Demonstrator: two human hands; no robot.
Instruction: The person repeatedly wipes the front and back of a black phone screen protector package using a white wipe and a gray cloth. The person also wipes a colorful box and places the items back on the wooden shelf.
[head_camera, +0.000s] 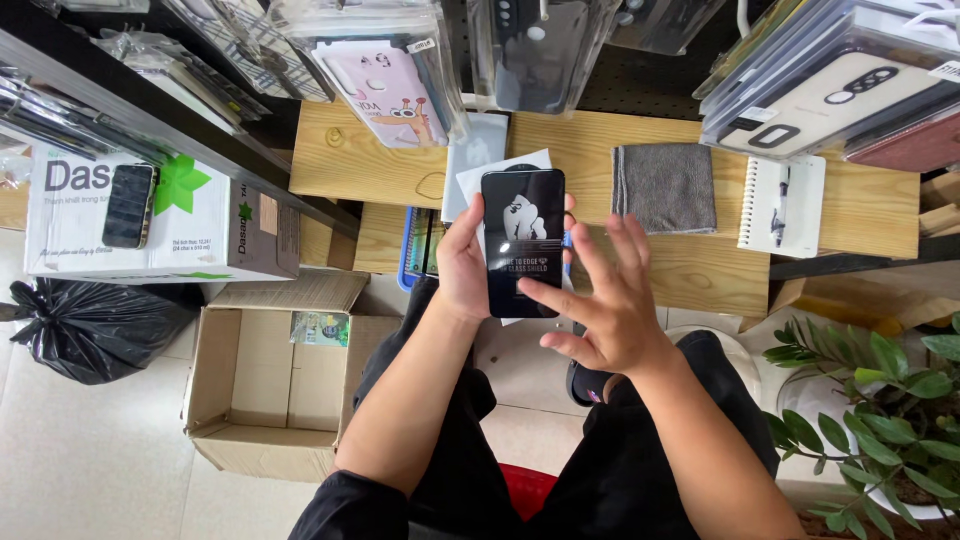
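One black packet (523, 243) (two hands (465, 265))

Phone package (522, 240) upright in the left hand (462, 268), above the lap, before the table (690, 270). Right hand (605, 305) just right of it, fingers (548, 297) touching its lower face. On the table behind: folded cloth (665, 187), then spiral notebook (780, 205) further right (pen (777, 207) on top). Open cardboard box (275, 385) on the floor, left. Potted plant (880, 400) far right.

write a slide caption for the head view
Left hand holds a flat black rectangular package over the wooden table; right hand spreads its fingers beside it.
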